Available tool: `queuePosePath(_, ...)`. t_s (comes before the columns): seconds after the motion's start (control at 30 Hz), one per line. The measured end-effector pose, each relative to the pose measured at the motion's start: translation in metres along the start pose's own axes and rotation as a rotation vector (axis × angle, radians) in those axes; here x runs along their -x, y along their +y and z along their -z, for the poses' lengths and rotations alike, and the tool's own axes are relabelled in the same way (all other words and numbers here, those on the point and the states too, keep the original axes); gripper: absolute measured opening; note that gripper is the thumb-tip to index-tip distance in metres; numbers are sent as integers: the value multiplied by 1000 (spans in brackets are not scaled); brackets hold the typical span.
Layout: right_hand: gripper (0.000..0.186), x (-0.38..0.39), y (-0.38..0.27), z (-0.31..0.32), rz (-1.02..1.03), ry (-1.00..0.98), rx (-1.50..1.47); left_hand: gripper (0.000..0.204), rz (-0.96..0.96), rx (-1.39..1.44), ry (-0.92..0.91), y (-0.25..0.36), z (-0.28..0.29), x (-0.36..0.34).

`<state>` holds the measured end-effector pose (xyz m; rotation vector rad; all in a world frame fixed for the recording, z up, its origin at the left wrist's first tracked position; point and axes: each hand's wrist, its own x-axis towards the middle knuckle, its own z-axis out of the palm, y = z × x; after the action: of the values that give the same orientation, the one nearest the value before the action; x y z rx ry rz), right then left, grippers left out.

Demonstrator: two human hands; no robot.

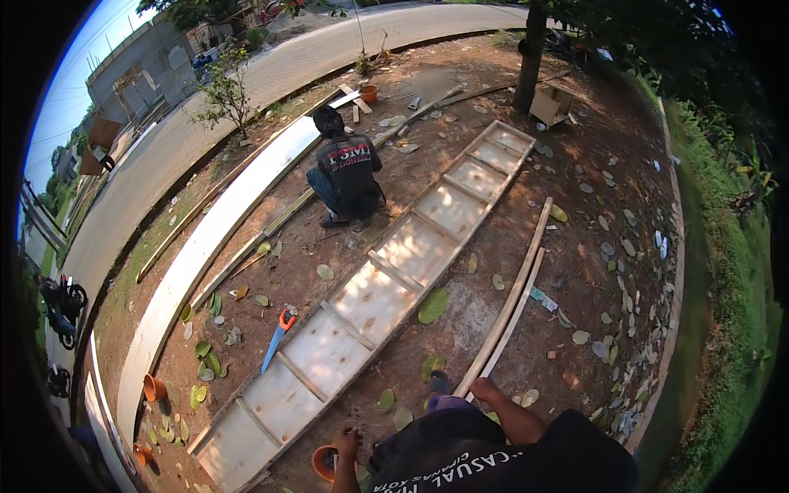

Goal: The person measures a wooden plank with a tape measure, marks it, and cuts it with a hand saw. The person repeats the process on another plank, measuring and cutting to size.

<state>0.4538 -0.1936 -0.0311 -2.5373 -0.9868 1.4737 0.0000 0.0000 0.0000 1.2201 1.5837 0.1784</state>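
My left hand (349, 444) is low in the view, fingers curled, beside an orange bucket (324, 463) with small dark bits inside. What those fingers hold, if anything, is too small to make out. Over the near end of a pale wooden strip (516, 308) lies my right hand (484, 389); whether it grips the strip I cannot tell. A longer, browner wooden batten (518, 287) runs alongside on the left. Ahead, a long, shallow wooden panel frame (345, 329) with several crosspieces lies slanting across the dirt. Close to its left edge rests a handsaw (278, 338) with a blue blade and orange-black handle.
A person in a dark shirt (349, 168) squats beyond the frame, back toward me, near a long white board (218, 226). More orange buckets (154, 388) stand at left. A tree trunk (530, 62) and a cardboard box (551, 105) are far right. Leaves litter the dirt.
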Motion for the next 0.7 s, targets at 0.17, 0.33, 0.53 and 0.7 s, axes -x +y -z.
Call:
queuePosePath(0.17, 48, -45, 99, 60, 7, 181, 26, 39, -47, 220, -64, 123, -82, -22)
queuePosePath(0.33, 39, -95, 133, 55, 118, 137, 203, 41, 36, 193, -115, 129, -75, -20)
queuePosePath(0.53, 37, -98, 86, 84, -17, 244, -199, 39, 108, -222, -98, 49, -68, -5)
queuePosePath(0.7, 41, -95, 49, 101, -13, 200, -365, 35, 446, -106, -123, 43, -76, 12)
